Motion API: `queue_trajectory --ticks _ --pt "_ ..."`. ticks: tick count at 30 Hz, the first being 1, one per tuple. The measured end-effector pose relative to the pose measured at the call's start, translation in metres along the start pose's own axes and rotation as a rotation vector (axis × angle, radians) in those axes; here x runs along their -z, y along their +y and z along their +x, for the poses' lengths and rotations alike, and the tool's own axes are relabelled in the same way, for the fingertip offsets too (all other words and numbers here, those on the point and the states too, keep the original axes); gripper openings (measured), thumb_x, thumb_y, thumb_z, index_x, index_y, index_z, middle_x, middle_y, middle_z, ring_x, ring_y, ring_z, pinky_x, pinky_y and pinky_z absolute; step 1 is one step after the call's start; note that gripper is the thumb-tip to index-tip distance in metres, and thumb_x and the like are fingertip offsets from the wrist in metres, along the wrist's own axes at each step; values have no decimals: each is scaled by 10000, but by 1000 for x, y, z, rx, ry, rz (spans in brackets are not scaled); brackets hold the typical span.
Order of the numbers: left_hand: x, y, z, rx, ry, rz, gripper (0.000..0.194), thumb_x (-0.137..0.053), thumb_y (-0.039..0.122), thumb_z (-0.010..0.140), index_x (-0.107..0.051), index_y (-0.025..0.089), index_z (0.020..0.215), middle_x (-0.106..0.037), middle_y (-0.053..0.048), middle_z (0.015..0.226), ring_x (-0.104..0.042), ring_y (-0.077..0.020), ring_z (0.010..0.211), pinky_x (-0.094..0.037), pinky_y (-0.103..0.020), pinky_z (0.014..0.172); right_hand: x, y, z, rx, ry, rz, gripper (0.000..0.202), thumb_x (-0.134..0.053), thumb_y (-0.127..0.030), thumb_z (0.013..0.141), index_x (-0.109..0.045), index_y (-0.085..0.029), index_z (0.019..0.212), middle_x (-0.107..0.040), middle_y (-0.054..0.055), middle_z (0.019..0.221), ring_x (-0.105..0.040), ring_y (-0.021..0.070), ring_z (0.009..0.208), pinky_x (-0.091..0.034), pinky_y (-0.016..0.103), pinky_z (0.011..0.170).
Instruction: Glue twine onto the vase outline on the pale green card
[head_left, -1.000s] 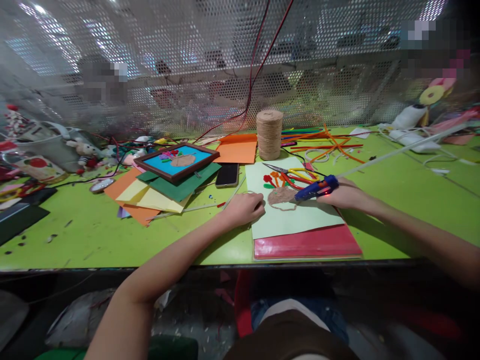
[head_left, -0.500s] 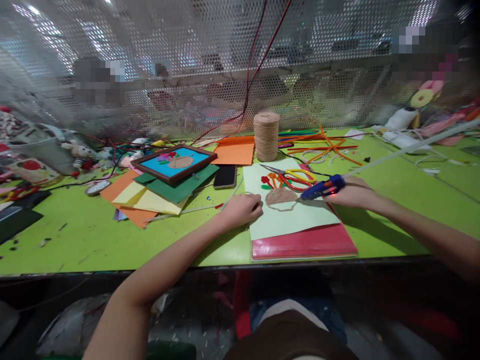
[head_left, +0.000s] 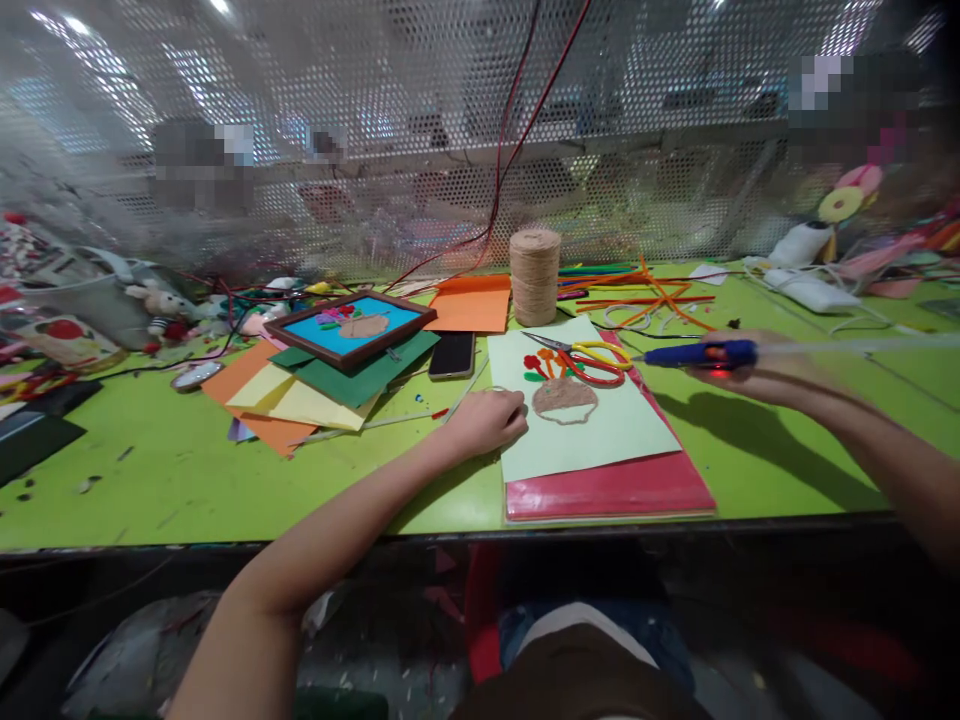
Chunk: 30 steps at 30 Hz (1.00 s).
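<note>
My right hand (head_left: pixel 750 375) grips a blue hot glue gun (head_left: pixel 694 354), with a long glue stick trailing from its back and a small red light on it. The gun is in the air just right of the paper. My left hand (head_left: pixel 491 418) rests with curled fingers on the left edge of a pale green sheet (head_left: pixel 600 437); whatever may be in the fingers is hidden. On the sheet is a brown twine pot shape (head_left: pixel 564 397), filled in its upper part, with red and orange flowers (head_left: pixel 550 362). Scissors (head_left: pixel 596 362) with yellow and red handles lie across the sheet's top.
A red folder (head_left: pixel 611 497) lies under the sheet. Behind stand a twine spool (head_left: pixel 535 278) and loose pipe cleaners (head_left: pixel 645 290). Leftward are a phone (head_left: pixel 451 356), a framed flower picture (head_left: pixel 350 329) and coloured papers (head_left: pixel 300 390). A perforated metal screen (head_left: pixel 375 170) closes off the back.
My right hand has moved the glue gun right and slightly up, taking its nozzle off the twine outline. The left hand stays in place.
</note>
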<state>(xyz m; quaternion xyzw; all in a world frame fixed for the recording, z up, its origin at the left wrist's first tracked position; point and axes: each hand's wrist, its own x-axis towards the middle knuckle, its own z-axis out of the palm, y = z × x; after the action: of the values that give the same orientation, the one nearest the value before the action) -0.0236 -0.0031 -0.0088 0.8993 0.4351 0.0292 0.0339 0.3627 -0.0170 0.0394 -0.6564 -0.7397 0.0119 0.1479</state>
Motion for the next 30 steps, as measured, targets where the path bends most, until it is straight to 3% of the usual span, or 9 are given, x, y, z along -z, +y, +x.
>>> queue_trajectory --ticks 3,5,8,11,14,19,25,28,30 --pt "-1 1 1 14 5 10 256 -406 295 917 -630 176 883 -706 -101 918 -629 -219 752 -250 -297 568 -9 37 -1 107 -97 -75 334 -593 -262 761 -633 -175 1080 -626 191 1107 -619 278 971 -458 362 804" --pt "-1 1 1 20 5 10 260 -405 294 915 -635 177 890 -707 -102 927 -635 -225 770 -270 -298 574 -17 52 1 112 -187 -134 386 -560 -228 784 -609 -156 1159 -577 217 1182 -621 279 992 -462 372 856" --pt "0 2 1 28 -2 1 261 -405 294 911 -638 178 890 -707 -101 931 -640 -229 782 -290 -300 577 -24 60 10 124 -256 -158 380 -527 -146 779 -634 -157 1143 -583 214 1186 -622 261 1035 -456 339 926" --pt "1 3 0 34 -5 0 271 -401 295 912 -643 175 894 -706 -107 929 -640 -230 782 -311 -302 587 -17 52 21 126 -318 -171 443 -473 -74 756 -648 -149 1156 -625 198 1199 -610 238 1121 -440 309 983" --pt "0 2 0 31 4 -4 277 -400 291 913 -649 170 898 -704 -109 908 -630 -220 756 -336 -300 610 0 27 30 51 -388 -252 474 -458 -133 809 -608 -133 1259 -660 175 1218 -636 239 1084 -473 327 932" --pt "-3 -7 3 36 72 -157 246 -446 343 922 -627 179 891 -673 -66 807 -580 -183 691 -342 -287 620 14 -44 32 146 -178 -366 399 -417 -322 913 -651 -200 1213 -684 108 1219 -623 272 1076 -451 339 780" --pt "-2 -21 13 129 318 -939 328 -301 444 978 -520 206 928 -444 31 628 -442 -120 581 -348 -243 575 -2 -125 18 383 -125 -256 270 -489 -332 889 -729 -243 974 -750 57 903 -624 188 773 -269 278 573" --pt "1 -22 17 185 272 -1279 221 -358 375 917 -499 204 913 -325 68 566 -311 -95 479 -244 -205 475 -7 -148 14 460 -135 -206 209 -528 -303 854 -725 -259 908 -745 31 849 -603 162 694 -222 272 544" --pt "6 -20 16 202 229 -1392 156 -459 293 806 -497 202 927 -348 75 577 -293 -79 469 -197 -188 457 -11 -159 15 483 -127 -129 205 -559 -288 834 -720 -261 958 -751 30 878 -612 160 702 -236 265 548"
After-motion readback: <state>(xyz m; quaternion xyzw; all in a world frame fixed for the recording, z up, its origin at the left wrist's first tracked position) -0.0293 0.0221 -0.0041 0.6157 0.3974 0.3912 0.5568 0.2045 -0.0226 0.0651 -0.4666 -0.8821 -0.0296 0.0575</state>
